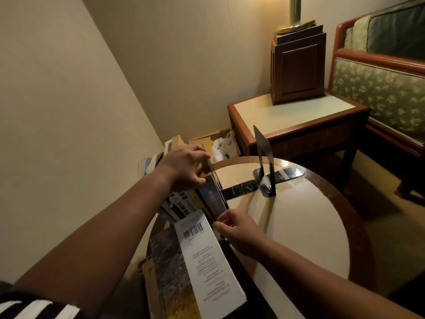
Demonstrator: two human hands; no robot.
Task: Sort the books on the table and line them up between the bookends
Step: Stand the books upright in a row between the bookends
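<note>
A row of upright books (pixel 184 203) stands at the left edge of the round table (pixel 299 226). My left hand (pixel 184 168) grips the top far end of the row's rightmost thin dark book (pixel 213 196). My right hand (pixel 239 231) pinches that book's near bottom corner. A black metal bookend (pixel 264 162) stands upright to the right, apart from the row, with bare tabletop between. A white book (pixel 209 261) with a barcode lies tilted on a flat stack (pixel 165 272) at the near left. Any left bookend is hidden by the books.
A wooden side table (pixel 296 116) carrying a lamp base (pixel 299 65) stands behind the round table. An upholstered green sofa (pixel 381 88) is at the right. A cardboard box (pixel 213 143) with a white plastic bag sits on the floor by the wall.
</note>
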